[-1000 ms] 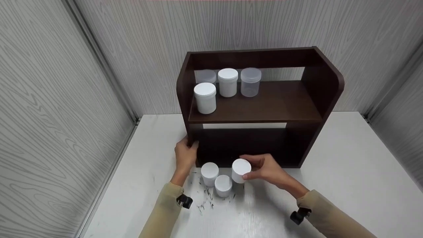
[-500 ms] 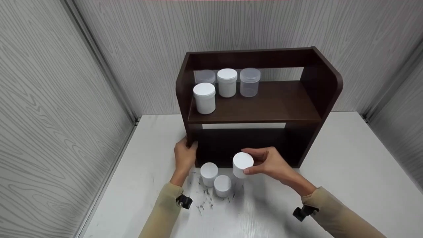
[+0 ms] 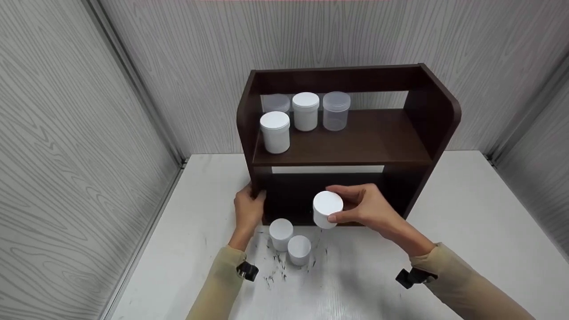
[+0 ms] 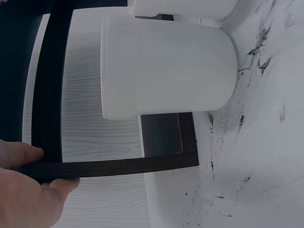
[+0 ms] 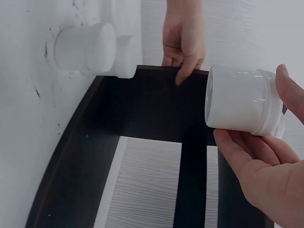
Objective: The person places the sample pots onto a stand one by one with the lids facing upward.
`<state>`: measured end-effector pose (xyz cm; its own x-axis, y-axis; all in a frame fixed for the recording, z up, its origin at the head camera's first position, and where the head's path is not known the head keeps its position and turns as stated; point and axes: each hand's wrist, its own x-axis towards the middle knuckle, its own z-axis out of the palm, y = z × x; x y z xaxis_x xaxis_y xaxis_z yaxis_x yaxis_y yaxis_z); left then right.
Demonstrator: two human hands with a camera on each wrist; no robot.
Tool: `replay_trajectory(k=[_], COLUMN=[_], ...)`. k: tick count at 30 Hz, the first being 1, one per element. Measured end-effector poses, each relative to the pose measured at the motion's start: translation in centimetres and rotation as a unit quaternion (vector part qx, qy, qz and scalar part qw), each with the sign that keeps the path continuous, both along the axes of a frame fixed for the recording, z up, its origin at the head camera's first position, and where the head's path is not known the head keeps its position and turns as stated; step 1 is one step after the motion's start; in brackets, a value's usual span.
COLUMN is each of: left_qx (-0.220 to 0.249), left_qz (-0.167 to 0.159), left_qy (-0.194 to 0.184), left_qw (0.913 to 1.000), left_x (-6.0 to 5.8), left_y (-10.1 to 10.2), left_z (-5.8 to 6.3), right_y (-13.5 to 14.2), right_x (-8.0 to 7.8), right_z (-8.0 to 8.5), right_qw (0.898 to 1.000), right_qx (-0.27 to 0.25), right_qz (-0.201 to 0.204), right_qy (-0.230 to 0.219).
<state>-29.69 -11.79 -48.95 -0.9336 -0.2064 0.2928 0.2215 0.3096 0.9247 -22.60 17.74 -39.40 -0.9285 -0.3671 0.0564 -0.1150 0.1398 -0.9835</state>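
My right hand (image 3: 371, 206) pinches a white lidded jar (image 3: 327, 211) between thumb and fingers. It holds the jar upright, off the table, in front of the lower opening of a dark brown two-tier shelf (image 3: 355, 142). In the right wrist view the fingers lie under one side of the jar (image 5: 240, 99) and the thumb is near its lid. My left hand (image 3: 249, 211) grips the front edge of the shelf's left side panel, low down. Close to its right, two white jars (image 3: 281, 238) stand side by side on the table.
On the upper tier, two white jars (image 3: 306, 113) and two clear jars (image 3: 336, 115) stand toward the left. Dark scuff marks (image 3: 280, 262) streak the white table (image 3: 209, 200). Wood-grain walls (image 3: 213, 89) rise behind and on both sides.
My right hand has lifted the white jar from beside the other two, up and slightly toward the shelf. The left hand has stayed on the side panel.
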Motion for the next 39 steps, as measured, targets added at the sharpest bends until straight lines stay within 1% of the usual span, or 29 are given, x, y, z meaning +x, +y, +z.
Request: replay_trajectory(k=[4, 10, 20, 25, 34, 39], left_qx=[0.000, 0.007, 0.012, 0.008, 0.005, 0.014], left_qz=[0.001, -0.007, -0.003, -0.002, -0.004, -0.021], left_qy=[-0.003, -0.017, -0.017, -0.018, -0.011, -0.003], left_qw=[1.0000, 0.9998, 0.9998, 0.9998, 0.9999, 0.9997], left_x=[0.0, 0.0, 0.2, 0.2, 0.0, 0.2], left_y=[0.0, 0.0, -0.2, -0.2, -0.1, -0.1], left_z=[0.0, 0.1, 0.0, 0.1, -0.1, 0.0], right_y=[-0.1, -0.4, -1.1, -1.4, -1.8, -2.0], right_x=[-0.1, -0.7, -2.0, -2.8, -4.9, -6.1], right_z=[1.3, 3.1, 6.2, 7.6, 9.0, 9.5], right_qw=[1.000, 1.000, 0.998, 0.997, 0.996, 0.996], right_qx=[0.004, 0.004, -0.012, -0.009, -0.011, -0.013], right_qz=[-0.010, -0.021, -0.044, -0.060, -0.065, -0.066], right_qy=[0.009, 0.020, 0.038, 0.051, 0.058, 0.056])
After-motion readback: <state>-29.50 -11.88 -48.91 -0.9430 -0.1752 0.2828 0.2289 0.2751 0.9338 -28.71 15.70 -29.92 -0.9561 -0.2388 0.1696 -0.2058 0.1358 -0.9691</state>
